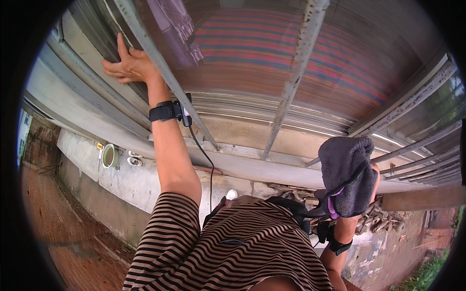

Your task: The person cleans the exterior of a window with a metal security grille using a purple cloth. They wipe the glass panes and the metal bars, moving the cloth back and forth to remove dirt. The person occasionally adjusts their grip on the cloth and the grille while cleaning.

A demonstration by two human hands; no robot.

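My left hand (133,65) reaches past a grey metal window bar (165,69), fingers spread, against or close to the dark side frame (105,40) of the window. It holds nothing. A dark grey plush cloth (346,174) with a bit of purple hangs over my right hand (375,182), which is mostly hidden beneath it. The cloth is beside the lower ends of the bars. Behind the bars is the glass pane (247,47), through which a striped red and blue fabric shows. Window tracks (255,105) run along the sill (236,131).
Rusty bars (296,72) stand between me and the pane. A black cable (209,160) hangs from my left wrist device (184,111). Below are a green basin (109,155), a pair of shoes (134,159) and a pile of firewood (382,218). A ledge drops to brick paving (72,225).
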